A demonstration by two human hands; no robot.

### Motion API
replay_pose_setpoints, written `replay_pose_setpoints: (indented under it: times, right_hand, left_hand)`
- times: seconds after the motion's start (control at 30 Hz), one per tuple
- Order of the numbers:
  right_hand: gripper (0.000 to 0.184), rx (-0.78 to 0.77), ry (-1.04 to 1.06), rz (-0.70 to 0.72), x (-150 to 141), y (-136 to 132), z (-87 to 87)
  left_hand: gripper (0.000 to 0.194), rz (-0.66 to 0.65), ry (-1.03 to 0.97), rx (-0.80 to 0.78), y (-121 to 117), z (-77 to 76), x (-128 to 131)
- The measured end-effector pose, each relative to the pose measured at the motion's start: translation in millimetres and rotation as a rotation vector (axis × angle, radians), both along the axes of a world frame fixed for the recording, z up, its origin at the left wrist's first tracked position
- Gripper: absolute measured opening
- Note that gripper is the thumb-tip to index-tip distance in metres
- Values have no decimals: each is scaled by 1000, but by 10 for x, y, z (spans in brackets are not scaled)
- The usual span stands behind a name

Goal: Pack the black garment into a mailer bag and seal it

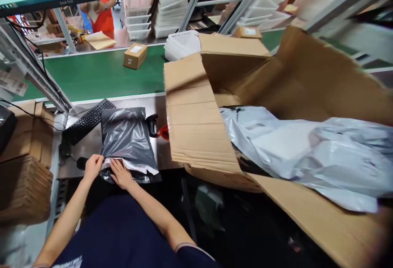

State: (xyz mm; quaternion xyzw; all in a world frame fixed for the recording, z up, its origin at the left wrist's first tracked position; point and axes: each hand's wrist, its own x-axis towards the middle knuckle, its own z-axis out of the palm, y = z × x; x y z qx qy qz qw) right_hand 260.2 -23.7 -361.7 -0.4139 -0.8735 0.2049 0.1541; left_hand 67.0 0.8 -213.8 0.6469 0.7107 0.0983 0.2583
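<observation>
A dark grey plastic mailing bag lies flat on the metal worktop in front of me. Along its near edge runs a crumpled pale strip, with shiny black plastic below it. At the bag's near left corner my left hand is closed, pinching the edge. My right hand rests on the strip with fingers stretched out, pressing on the bag's near edge. Just beyond the bag's right side sits a black handheld scanner.
A black keyboard lies left of the bag. On my right stands a large open cardboard box holding white plastic packages. Behind the worktop, a green conveyor carries a small carton. Flattened cardboard is stacked at left.
</observation>
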Motion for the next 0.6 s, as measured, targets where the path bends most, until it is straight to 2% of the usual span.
replay_pose_setpoints:
  times: [0.07,0.17,0.27,0.33,0.4,0.47,0.53,0.6]
  right_hand:
    - [65,-1,-3,2,-28,-14,-49]
    - [62,5,1,4,-78,-1,-74]
    - [63,3,16,-30,-118,6,-45]
    - [61,-13,17,-57,-135,17,12]
    - [55,-59,9,-49,-150,73,97]
    - [46,-140,-15,-66,-173,210,197]
    - [40,-207,-40,-142,-220,430,295]
    - [39,-223,-45,-237,-299,682,385]
  left_hand:
    - [22,-2,96,-60,104,-26,22]
    - [30,-47,302,-168,191,-50,84]
    - [29,-3,393,-251,181,-78,103]
    - [32,-3,401,-218,121,-144,68]
    - [36,-71,355,-46,23,-269,-2]
    - [36,-186,273,224,-95,-435,-91]
    - [36,-301,208,473,-202,-591,-177]
    - [35,-370,200,619,-271,-687,-243]
